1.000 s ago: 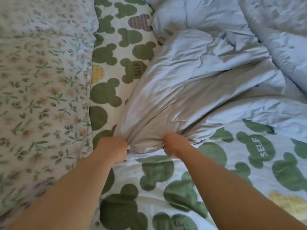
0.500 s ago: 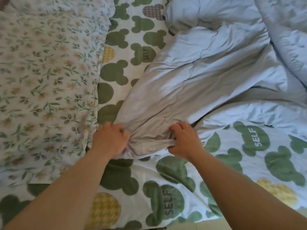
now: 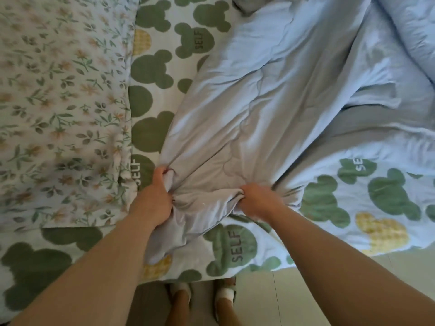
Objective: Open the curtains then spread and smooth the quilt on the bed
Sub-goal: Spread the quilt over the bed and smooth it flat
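Crumpled pale grey-blue padded quilt [image 3: 270, 102] heaped centre to 2 o'clock on the green-printed bed [image 3: 235, 250]; left hand [image 3: 154, 196] and right hand [image 3: 260, 200] fingers clench its near edge. Looks soft, light (folds will drag): grip corners, apart.

home bedroom: bed [image 3: 235, 243], quilt [image 3: 270, 95]

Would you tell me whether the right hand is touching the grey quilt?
Touching. The head view shows the right hand gripping the quilt at its bunched edge.
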`<state>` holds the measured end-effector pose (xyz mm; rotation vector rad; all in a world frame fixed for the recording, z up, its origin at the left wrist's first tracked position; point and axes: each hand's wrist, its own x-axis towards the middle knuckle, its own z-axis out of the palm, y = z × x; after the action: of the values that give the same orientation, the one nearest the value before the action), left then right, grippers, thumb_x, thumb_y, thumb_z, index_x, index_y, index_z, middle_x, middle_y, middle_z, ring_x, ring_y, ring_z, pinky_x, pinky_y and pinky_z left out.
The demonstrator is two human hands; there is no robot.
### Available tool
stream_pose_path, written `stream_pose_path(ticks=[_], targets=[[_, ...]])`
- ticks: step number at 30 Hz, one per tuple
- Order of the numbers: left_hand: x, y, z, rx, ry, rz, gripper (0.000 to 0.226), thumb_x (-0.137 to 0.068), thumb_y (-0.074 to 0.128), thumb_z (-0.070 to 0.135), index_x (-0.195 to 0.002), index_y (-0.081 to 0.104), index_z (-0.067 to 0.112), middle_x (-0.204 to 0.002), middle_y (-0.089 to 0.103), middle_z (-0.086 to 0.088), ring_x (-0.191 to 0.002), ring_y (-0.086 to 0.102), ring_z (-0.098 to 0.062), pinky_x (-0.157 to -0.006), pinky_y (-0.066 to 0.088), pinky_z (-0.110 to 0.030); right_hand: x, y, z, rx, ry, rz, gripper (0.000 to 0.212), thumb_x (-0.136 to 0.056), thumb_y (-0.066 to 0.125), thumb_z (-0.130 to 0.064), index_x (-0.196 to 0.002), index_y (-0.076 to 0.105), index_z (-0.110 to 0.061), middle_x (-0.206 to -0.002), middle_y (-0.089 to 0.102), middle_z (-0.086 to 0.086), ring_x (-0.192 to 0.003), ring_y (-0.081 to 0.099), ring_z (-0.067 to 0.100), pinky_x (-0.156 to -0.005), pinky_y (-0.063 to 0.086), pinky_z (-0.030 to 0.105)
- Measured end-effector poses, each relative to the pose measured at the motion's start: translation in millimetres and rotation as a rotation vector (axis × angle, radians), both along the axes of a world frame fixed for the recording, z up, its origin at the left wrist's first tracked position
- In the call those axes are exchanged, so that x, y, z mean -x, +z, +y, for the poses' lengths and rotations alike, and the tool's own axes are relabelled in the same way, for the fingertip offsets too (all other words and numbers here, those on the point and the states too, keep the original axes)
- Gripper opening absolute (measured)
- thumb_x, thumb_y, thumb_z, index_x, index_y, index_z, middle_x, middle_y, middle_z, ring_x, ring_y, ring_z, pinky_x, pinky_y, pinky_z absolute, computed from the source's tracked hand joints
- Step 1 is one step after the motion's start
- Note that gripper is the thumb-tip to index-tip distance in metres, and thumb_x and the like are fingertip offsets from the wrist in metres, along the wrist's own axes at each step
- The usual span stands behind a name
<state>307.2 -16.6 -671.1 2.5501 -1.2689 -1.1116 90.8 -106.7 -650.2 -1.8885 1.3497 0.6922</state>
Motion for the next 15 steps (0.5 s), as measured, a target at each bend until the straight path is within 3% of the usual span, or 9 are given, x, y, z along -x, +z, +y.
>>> stream_pose_path(ticks=[2,4,7,9,11,13,15], targets=[[2.6,2.5,27.2,-0.049,-0.017,-0.006,0.064,-0.096,0.042,0.017,-0.146,0.006,0.035,-0.123,0.056,-0.018,-0.098,0.058,-0.033,-0.090,0.045,-0.044,0.2,-3.3,23.2,-0.085,0.023,0.007,0.029,-0.090,0.046,-0.033,-0.110,0.061,-0.020,-0.110,0.064,0.004,-0.099,0.061,0.028,-0.085,0.051,0.040],[7.1,6.9,43.7,-0.107,-0.028,-0.023,0.064,-0.095,0.040,0.016,-0.146,0.006,0.033,-0.113,0.059,-0.017,-0.090,0.059,-0.032,-0.086,0.047,-0.042,-2.1,-4.5,38.6,-0.153,0.078,0.039,0.027,-0.088,0.049,-0.037,-0.101,0.063,-0.018,-0.102,0.065,0.005,-0.093,0.062,0.027,-0.081,0.052,0.038],[9.0,17.6,38.1,-0.150,-0.028,-0.058,0.055,-0.092,0.047,0.025,-0.140,0.020,0.029,-0.106,0.058,-0.013,-0.087,0.058,-0.030,-0.078,0.047,-0.039,-6.5,0.4,32.9,-0.278,0.166,0.066,0.033,-0.086,0.054,-0.040,-0.104,0.065,-0.014,-0.106,0.066,0.006,-0.097,0.061,0.026,-0.086,0.051,0.038],[7.1,23.3,18.1,-0.049,0.068,-0.068,0.045,-0.087,0.055,0.036,-0.125,0.038,0.019,-0.114,0.054,-0.015,-0.097,0.056,-0.033,-0.081,0.046,-0.038,-11.8,13.0,15.1,-0.443,0.116,0.048,0.041,-0.075,0.067,-0.046,-0.108,0.067,-0.020,-0.109,0.066,0.002,-0.100,0.061,0.025,-0.093,0.049,0.039],[4.6,23.5,-7.5,0.107,0.257,0.030,0.040,-0.084,0.061,0.032,-0.112,0.041,0.012,-0.114,0.053,-0.015,-0.096,0.054,-0.031,-0.079,0.045,-0.036,-20.4,30.1,-6.0,-0.568,0.002,-0.076,0.045,-0.068,0.076,-0.051,-0.104,0.070,-0.024,-0.103,0.067,-0.002,-0.100,0.062,0.022,-0.091,0.049,0.035],[0.8,17.7,-29.0,0.147,0.405,0.137,0.052,-0.085,0.061,0.028,-0.125,0.033,0.008,-0.124,0.052,-0.017,-0.105,0.054,-0.034,-0.087,0.047,-0.041,-37.6,41.6,-24.2,-0.486,-0.180,-0.242,0.046,-0.078,0.074,-0.042,-0.117,0.066,-0.018,-0.114,0.064,0.000,-0.103,0.060,0.019,-0.088,0.047,0.029],[-5.1,6.6,-39.8,0.099,0.487,0.136,0.067,-0.088,0.060,0.030,-0.139,0.026,0.002,-0.135,0.047,-0.020,-0.117,0.051,-0.038,-0.097,0.045,-0.044,-59.6,35.9,-42.8,-0.157,-0.318,-0.351,0.045,-0.087,0.067,-0.033,-0.126,0.059,-0.013,-0.127,0.060,0.004,-0.112,0.058,0.019,-0.093,0.045,0.028]])
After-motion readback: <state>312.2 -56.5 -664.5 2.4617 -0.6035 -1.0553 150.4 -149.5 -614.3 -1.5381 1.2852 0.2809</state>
